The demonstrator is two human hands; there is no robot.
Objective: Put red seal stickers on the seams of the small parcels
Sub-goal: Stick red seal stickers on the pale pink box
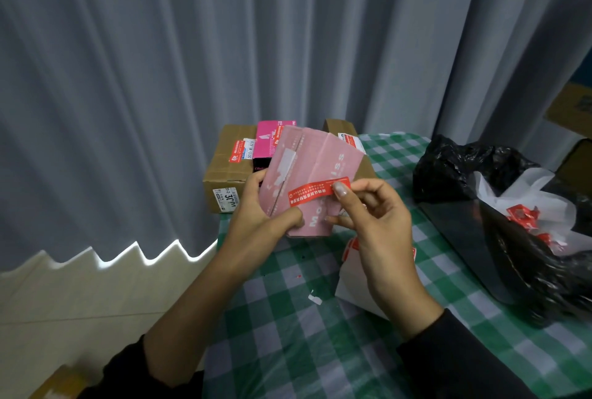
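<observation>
Red seal sticker (pixel 317 191) is pinched at its right end by fingertips (pixel 340 189) of the right hand (pixel 381 229) — other fingers loosely curled. The sticker is laid across the front of the pink parcel (pixel 315 160), left end close to the flap seam; whether it is stuck down cannot be told. The parcel is gripped at its lower left edge by the left hand (pixel 259 219) — held tilted above the green checked tablecloth (pixel 288 328). A white sheet (pixel 352 289) is seen under the right hand. A brown carton (pixel 224 174) and magenta box (pixel 267 140) are placed behind, a black bag (pixel 474 171) at right.
</observation>
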